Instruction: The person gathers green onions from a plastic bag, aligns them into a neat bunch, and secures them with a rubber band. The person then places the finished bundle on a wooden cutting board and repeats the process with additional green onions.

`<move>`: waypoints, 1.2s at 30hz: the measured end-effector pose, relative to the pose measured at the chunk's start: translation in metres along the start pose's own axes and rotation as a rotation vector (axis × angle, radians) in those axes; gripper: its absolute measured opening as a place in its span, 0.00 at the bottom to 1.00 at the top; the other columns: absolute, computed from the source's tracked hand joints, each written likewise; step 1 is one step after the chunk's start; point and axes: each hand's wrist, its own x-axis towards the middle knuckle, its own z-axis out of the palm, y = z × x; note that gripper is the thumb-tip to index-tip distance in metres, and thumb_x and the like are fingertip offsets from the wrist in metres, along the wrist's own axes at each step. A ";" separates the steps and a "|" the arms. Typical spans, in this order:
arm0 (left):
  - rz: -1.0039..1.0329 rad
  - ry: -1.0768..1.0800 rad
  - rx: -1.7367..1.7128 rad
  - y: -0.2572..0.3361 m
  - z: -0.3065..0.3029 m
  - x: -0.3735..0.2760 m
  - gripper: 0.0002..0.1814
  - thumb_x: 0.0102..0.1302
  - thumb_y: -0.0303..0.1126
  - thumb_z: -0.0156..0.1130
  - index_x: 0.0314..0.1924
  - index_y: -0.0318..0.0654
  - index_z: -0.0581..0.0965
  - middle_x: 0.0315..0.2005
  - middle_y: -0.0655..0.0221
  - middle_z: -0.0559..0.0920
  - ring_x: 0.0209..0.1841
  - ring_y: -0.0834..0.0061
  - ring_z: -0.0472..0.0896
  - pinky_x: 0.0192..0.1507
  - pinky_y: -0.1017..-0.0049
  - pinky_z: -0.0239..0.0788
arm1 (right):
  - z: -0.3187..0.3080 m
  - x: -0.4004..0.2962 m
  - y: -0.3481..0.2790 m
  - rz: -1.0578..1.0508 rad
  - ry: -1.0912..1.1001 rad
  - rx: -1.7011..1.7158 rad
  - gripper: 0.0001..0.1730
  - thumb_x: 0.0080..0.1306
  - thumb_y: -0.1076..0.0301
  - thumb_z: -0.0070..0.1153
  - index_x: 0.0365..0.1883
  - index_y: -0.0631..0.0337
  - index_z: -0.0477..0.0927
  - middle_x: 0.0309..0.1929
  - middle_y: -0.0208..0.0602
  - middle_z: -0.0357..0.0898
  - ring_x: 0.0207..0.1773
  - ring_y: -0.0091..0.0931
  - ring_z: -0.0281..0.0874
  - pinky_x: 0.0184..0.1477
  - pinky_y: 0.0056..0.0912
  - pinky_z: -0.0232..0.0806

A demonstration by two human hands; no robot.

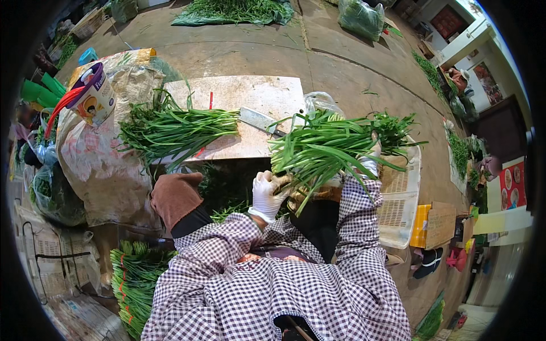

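My right hand point(370, 160), in a pale glove and partly hidden by leaves, grips a loose bunch of green leafy stalks point(324, 136), which look like garlic chives. The pale stem ends point left. Just below those ends, my left hand point(268, 194) in a white glove has its fingers curled around tan, withered-looking leaves point(280, 181). A second bunch of stalks point(183, 128) lies on the white board point(256, 91), roots to the right. Between the bunches rests a cleaver point(258, 120), its dark handle partly covered by the bunch I hold. Two red ties point(210, 100) lie on the board.
A printed plastic bucket point(94, 96) with red ties stands at left on sacking point(102, 170). Tied bundles point(136, 281) sit at lower left. A plastic crate point(394, 204) is at my right. More greens point(234, 10) lie on the floor ahead. Other people are far right.
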 end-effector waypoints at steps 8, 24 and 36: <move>0.083 -0.049 -0.097 -0.021 -0.002 -0.001 0.12 0.41 0.30 0.70 0.30 0.44 0.82 0.26 0.69 0.71 0.35 0.63 0.69 0.38 0.66 0.60 | -0.011 0.010 0.007 -0.074 -0.049 0.035 0.16 0.70 0.63 0.46 0.48 0.66 0.74 0.41 0.48 0.80 0.37 0.41 0.80 0.38 0.47 0.77; 0.073 -0.135 0.188 0.006 0.002 0.002 0.13 0.49 0.38 0.70 0.35 0.43 0.81 0.24 0.68 0.76 0.30 0.63 0.76 0.32 0.65 0.67 | 0.012 -0.008 0.009 -0.058 -0.094 0.034 0.16 0.66 0.63 0.53 0.46 0.65 0.73 0.40 0.47 0.79 0.34 0.39 0.80 0.36 0.44 0.76; -0.465 -0.019 -0.653 -0.013 0.032 -0.018 0.04 0.55 0.20 0.66 0.32 0.30 0.80 0.31 0.67 0.79 0.35 0.75 0.78 0.41 0.77 0.71 | 0.032 -0.032 0.011 -0.104 -0.116 -0.010 0.15 0.64 0.64 0.54 0.45 0.64 0.75 0.38 0.42 0.80 0.35 0.35 0.80 0.37 0.39 0.77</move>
